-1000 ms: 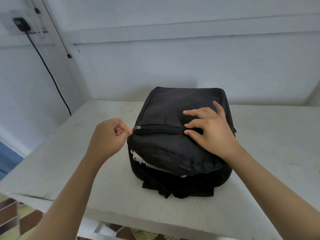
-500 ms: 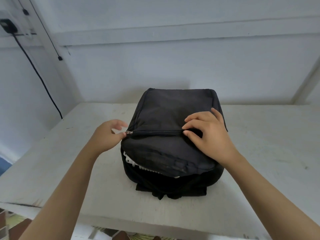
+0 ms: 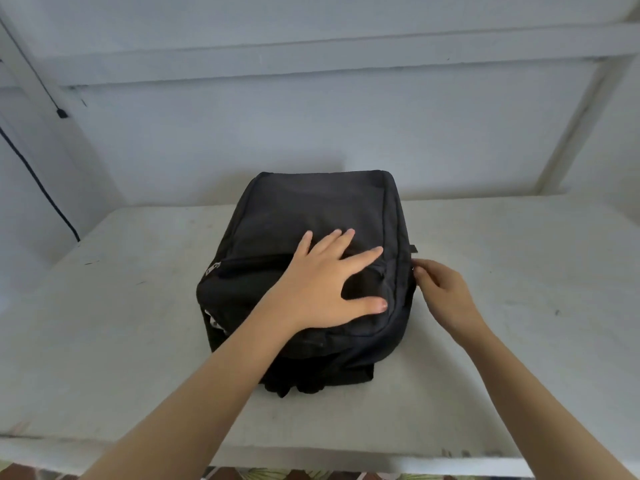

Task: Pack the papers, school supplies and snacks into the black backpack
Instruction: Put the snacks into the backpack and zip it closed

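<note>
Right now the black backpack (image 3: 311, 209) lies flat in the middle of the white tabletop (image 3: 121, 323), its far end toward the wall at 12 o'clock and its bunched straps (image 3: 311, 379) hanging toward you at 6 o'clock. Your left hand (image 3: 322, 285) lies palm down on top of it, fingers straight and spread apart, pressing the fabric just past the front pocket's zipper line; the thumb points toward 3 o'clock. Your right hand (image 3: 443, 292) is at the pack's 3 o'clock side, fingers curled with thumb and forefinger tips drawn together against the side seam. You cannot tell from here whether they pinch anything there. A small silver zipper pull (image 3: 213, 270) sits at the pack's 9 o'clock edge. At about 8 o'clock a gap in the side shows something white (image 3: 214, 320) inside. A black cable (image 3: 34, 174) runs down the wall at 10 o'clock.
</note>
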Motion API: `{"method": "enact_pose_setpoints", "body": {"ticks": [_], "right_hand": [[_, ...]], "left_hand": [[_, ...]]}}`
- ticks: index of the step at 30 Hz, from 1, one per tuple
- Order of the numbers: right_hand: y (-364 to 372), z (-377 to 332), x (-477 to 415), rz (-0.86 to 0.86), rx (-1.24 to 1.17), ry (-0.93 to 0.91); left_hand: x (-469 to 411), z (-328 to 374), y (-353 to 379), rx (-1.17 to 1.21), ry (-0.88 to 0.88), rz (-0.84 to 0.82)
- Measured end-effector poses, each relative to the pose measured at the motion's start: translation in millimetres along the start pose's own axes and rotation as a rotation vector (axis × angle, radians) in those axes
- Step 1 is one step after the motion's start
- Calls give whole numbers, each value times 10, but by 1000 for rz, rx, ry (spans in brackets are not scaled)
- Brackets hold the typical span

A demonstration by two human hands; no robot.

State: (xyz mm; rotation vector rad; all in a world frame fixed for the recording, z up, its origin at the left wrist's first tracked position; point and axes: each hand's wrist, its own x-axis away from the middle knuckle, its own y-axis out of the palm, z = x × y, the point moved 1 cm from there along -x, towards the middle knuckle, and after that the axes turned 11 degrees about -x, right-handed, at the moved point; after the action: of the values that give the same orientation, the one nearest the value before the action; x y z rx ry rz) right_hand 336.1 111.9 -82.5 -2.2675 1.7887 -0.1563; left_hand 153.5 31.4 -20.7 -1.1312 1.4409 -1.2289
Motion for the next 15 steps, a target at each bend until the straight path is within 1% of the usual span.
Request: {"method": "enact_pose_setpoints", "body": {"ticks": [1, 3, 5, 7, 11, 13, 15], "right_hand": [[-24, 8, -7, 12, 29, 3], [-85, 12, -16, 23, 73, 18], [-140, 21, -19, 3, 112, 28], [-194, 30, 0, -23, 207, 11], [-255, -20, 130, -52, 500, -136], [-243, -56, 239, -64, 586, -210], [-222, -57, 363, -94, 619, -275]], "left_hand": [[-8, 13, 83, -66, 0, -5], [8, 20, 205, -156, 0, 59], [33, 18, 254, -198, -4, 106], [48, 27, 276, -209, -9, 125], [53, 61, 270, -198, -24, 150], [56, 70, 262, -189, -31, 146], [56, 74, 254, -178, -38, 144]]}}
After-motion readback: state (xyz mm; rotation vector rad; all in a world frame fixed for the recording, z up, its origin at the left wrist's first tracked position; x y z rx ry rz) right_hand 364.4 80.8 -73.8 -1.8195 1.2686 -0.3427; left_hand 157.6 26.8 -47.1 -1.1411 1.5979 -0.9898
